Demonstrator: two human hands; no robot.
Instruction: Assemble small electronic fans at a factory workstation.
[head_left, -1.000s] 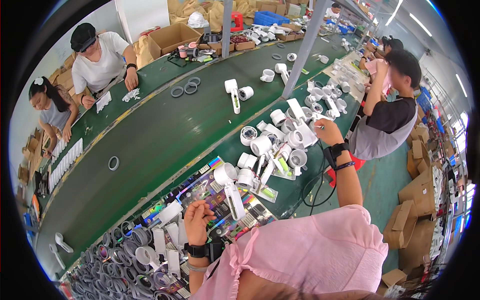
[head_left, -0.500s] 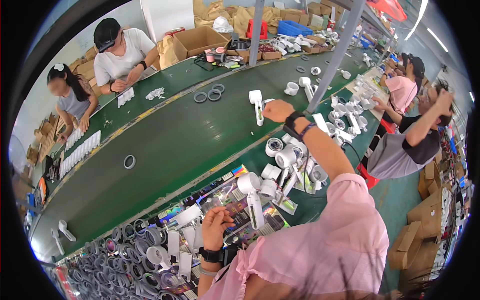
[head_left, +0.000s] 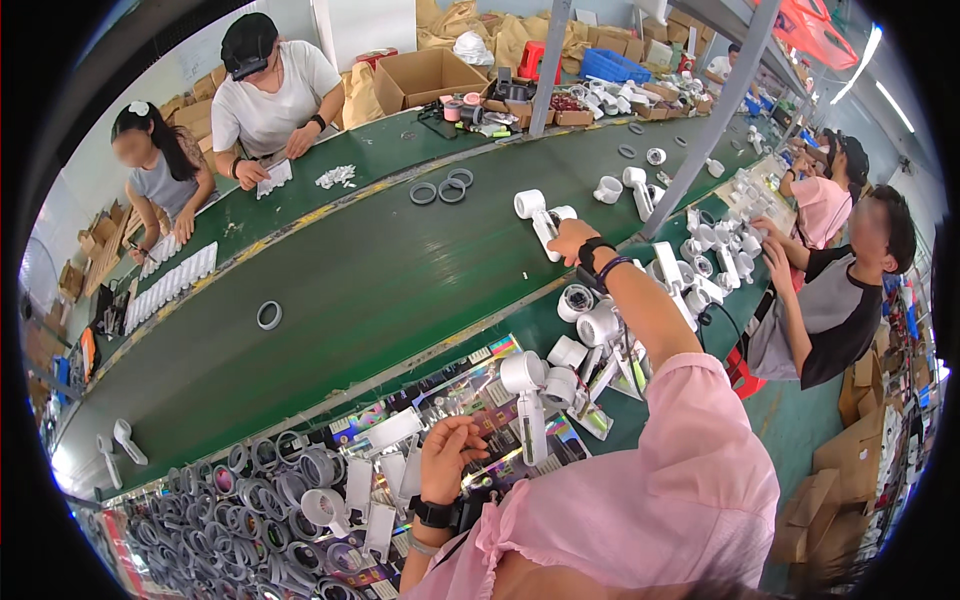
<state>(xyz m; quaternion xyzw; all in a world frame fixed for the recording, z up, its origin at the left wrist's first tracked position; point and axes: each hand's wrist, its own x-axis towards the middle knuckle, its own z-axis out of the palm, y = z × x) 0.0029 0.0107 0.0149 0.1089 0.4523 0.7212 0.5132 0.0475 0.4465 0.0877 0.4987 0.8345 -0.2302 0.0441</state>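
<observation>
My right hand (head_left: 573, 241) reaches out over the green conveyor belt, its fingers closed on a white part, seemingly a handheld fan, (head_left: 564, 213) that the hand mostly covers. Right beside it lies another white handheld fan (head_left: 538, 218) with a round head and a long handle. My left hand (head_left: 452, 452) hovers low over the near bench, fingers loosely bent and apart, holding nothing. Just right of it, a white fan (head_left: 524, 385) lies on shiny printed packaging (head_left: 470, 400). Several white fans (head_left: 600, 325) are heaped below my right forearm.
Grey rings (head_left: 250, 520) are piled at the near left; a few more (head_left: 440, 190) lie on the belt (head_left: 360, 260). A grey post (head_left: 710, 120) rises beside my right arm. Two people work across the belt, others to the right near more white parts (head_left: 710, 245).
The view has shifted slightly. My right hand has drawn back a little, and more of the white part beyond it shows. A person at the right has lowered a raised arm to the bench.
</observation>
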